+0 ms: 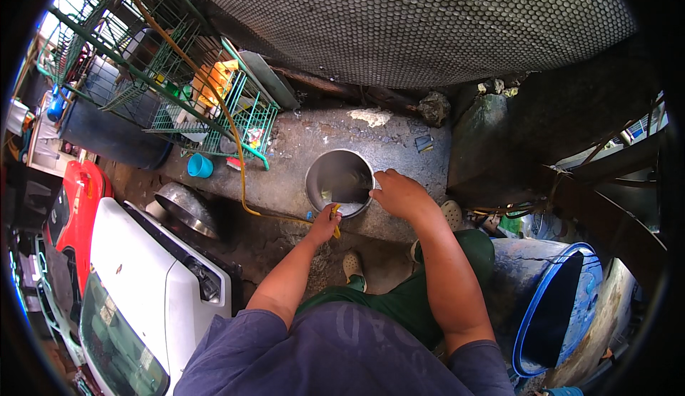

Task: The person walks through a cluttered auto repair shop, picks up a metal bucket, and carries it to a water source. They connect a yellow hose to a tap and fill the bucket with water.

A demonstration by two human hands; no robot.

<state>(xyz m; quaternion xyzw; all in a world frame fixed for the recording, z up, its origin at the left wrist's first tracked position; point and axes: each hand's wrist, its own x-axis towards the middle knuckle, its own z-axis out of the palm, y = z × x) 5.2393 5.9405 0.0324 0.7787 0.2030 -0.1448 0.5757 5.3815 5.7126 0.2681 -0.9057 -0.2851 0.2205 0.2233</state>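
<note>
A deep metal pot (342,164) stands on the concrete ledge in front of me, its mouth tilted toward me. Whitish, foamy-looking liquid shows low inside it. My left hand (325,225) is closed around a yellow hose (250,209) at the pot's near edge, with a short bit of hose poking out below the fingers. My right hand (399,193) grips the pot's right rim, thumb toward the inside and fingers over the edge. Whether water runs from the hose, I cannot tell.
A green wire rack (246,121) and a blue cup (200,165) stand to the left. A metal basin (187,207) sits lower, near a white car (132,267). At right lies a blue drum (528,267). Bubble-textured sheeting (428,18) hangs over the far side.
</note>
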